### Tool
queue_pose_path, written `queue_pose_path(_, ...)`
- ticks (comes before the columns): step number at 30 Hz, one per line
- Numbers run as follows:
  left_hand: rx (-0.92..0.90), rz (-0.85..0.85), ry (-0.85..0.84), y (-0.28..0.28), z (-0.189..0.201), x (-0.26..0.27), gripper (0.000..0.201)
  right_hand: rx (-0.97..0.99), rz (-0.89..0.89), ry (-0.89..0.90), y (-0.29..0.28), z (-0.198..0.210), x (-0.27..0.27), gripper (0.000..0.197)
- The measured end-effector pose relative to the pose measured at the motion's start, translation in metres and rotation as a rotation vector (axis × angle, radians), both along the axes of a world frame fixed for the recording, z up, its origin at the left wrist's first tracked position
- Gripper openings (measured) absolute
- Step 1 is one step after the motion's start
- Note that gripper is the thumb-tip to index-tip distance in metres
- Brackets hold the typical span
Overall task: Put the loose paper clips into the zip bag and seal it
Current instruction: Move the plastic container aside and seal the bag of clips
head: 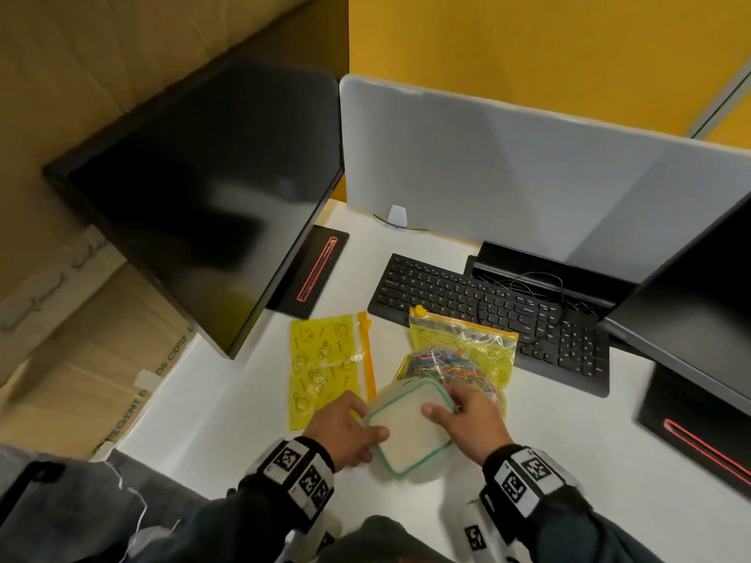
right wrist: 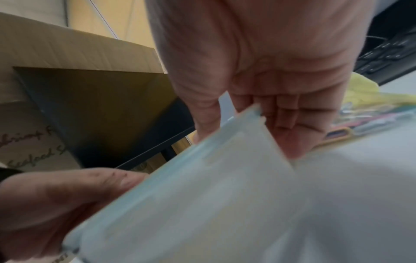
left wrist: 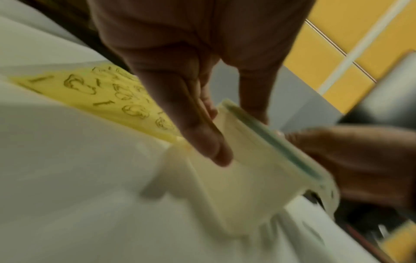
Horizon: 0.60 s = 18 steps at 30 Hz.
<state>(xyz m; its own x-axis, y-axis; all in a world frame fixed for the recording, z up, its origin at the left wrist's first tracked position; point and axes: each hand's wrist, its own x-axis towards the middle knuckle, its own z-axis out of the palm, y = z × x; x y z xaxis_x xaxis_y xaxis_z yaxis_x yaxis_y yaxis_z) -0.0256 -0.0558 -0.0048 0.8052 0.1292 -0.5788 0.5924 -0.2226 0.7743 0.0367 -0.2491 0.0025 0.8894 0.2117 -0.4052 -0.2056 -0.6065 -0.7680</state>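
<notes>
A square translucent container with a green-rimmed lid is tilted just above the white desk. My left hand grips its left edge, thumb on the lid. My right hand grips its far right edge, thumb also on the lid. Left of it an empty yellow zip bag lies flat. Behind it a second yellow zip bag bulges with coloured paper clips under its clear film. In the blurred wrist views, fingers and the right palm clamp the container.
A black keyboard with a cable lies behind the bags. Dark monitors stand at left and right, their bases on the desk. A grey divider closes the back. Cardboard boxes stand at left.
</notes>
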Motion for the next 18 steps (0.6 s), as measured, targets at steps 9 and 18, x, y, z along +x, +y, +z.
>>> queue_pose_path(9, 0.238, 0.131, -0.111, -0.015, -0.013, 0.010, 0.030, 0.297, -0.260, 0.429, -0.017, -0.017, -0.013, 0.050)
queue_pose_path(18, 0.345, 0.083, -0.201, -0.012, -0.008, 0.020, 0.038, 0.279, -0.277, 0.315, -0.011, -0.011, -0.031, 0.044)
